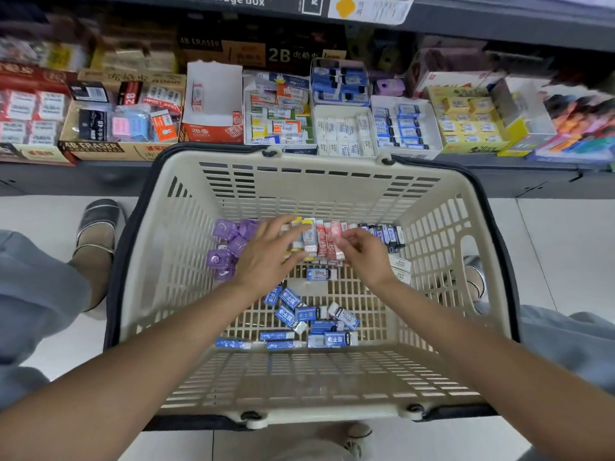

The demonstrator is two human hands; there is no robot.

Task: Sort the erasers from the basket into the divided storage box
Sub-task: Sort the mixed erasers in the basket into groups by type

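A cream plastic basket stands on the floor below me, with erasers scattered on its bottom. Blue-sleeved erasers lie near the front, purple ones at the left, red and yellow ones in a row at the back. My left hand reaches with straight fingers over the yellow and white erasers, touching them. My right hand pinches a red eraser at its fingertips. The divided storage boxes with sorted erasers sit on the shelf behind the basket.
The low shelf holds many eraser cartons: a nearly empty orange 2B box, a brown 4B eraser carton, yellow boxes at the right. Another shelf edge overhangs above. My feet in slippers flank the basket.
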